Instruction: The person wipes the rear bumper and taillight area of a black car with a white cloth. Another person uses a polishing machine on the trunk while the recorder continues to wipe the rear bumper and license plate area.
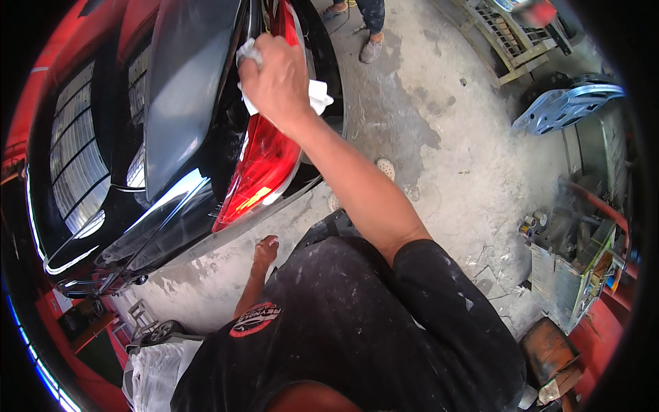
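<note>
A: Tail lamp (264,161), red glossy plastic, long axis running upper centre to lower left of frame, narrow end lower left, set in the black car body (185,96).

B: Right hand (278,79)?

A: Fingers closed on a crumpled white cloth (317,96), pressed at the lamp's upper end.

B: Left hand (264,250)?

A: Hangs low at centre; grip cannot be told. Rough concrete floor (439,137) lies right of the bumper edge.

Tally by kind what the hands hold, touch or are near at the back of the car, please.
White cloth under the right hand: 1
Red tail light: 1
Black car body: 1
Hands, with the left hand empty: 2
Total: 5
</note>
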Tool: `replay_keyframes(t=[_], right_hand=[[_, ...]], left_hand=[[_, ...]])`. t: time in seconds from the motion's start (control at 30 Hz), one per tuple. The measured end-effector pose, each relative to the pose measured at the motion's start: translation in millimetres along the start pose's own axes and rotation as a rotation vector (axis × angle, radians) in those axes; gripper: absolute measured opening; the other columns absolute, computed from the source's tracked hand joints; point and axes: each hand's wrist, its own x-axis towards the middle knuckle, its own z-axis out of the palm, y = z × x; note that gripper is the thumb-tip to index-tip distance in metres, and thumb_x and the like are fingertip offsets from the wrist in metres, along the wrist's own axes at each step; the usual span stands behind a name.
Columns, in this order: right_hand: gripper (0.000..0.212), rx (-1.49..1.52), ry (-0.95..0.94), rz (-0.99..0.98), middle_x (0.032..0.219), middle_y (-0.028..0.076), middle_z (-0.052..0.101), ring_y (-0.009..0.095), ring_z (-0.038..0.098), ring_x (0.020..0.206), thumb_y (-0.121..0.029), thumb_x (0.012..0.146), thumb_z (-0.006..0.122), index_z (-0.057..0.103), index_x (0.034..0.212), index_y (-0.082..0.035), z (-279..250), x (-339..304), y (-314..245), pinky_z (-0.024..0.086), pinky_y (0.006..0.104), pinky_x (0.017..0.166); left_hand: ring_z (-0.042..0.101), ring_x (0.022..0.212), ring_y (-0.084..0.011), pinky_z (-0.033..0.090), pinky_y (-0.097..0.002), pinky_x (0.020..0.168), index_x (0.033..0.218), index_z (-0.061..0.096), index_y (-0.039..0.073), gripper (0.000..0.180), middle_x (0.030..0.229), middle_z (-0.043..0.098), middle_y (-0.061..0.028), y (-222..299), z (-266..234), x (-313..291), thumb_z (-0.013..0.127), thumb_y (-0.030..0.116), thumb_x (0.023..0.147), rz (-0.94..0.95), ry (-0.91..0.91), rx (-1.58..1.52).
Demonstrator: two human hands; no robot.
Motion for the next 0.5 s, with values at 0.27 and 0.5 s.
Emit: replay_keyframes(t=[0.27, 0.5], right_hand=[[0.017, 0.069, 0.006, 0.009, 0.088, 0.027, 0.065, 0.046, 0.062, 0.085, -0.011, 0.078, 0.067, 0.064, 0.087, 0.002, 4.0, 4.0, -0.7, 0.048, 0.0533, 0.081], [0.025, 0.101, 0.212, 0.159, 0.090, 0.030, 0.070, 0.046, 0.069, 0.089, -0.019, 0.078, 0.066, 0.071, 0.093, 0.001, 33.1, 61.6, 45.7, 0.053, 0.0513, 0.085]], left_hand=[[0.071, 0.108, -0.0326, 0.054, -0.0400, 0.095, 0.120, 0.070, 0.006, 0.034, 0.112, 0.073, -0.0197, -9.5, 3.6, -5.6, 0.062, 0.020, 0.090, -0.012, 0.012, -0.007], [0.070, 0.110, -0.0318, 0.054, -0.0392, 0.096, 0.121, 0.070, 0.006, 0.034, 0.113, 0.073, -0.0196, -3.5, -9.5, 1.2, 0.062, 0.019, 0.091, 0.003, 0.033, 0.028]])
